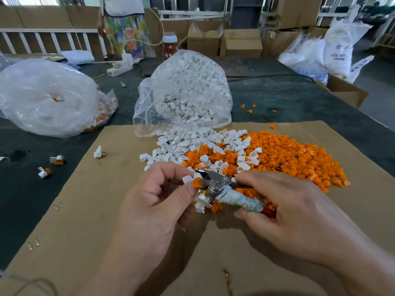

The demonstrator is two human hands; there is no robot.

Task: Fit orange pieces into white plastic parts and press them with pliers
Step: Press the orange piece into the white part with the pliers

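Over cardboard (102,214), left hand (154,201) pinches white part (188,179), apparently within pliers (214,183)

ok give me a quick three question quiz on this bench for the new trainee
1. True or false: the right hand grips the pliers by their handles.
2. What does the left hand pinch at the pliers' tip? A) a white part with an orange piece B) a loose staple C) a bag corner
3. Fill in: the loose orange pieces lie heaped on a ___ sheet.

Key: 1 true; 2 A; 3 cardboard, as in the cardboard sheet.
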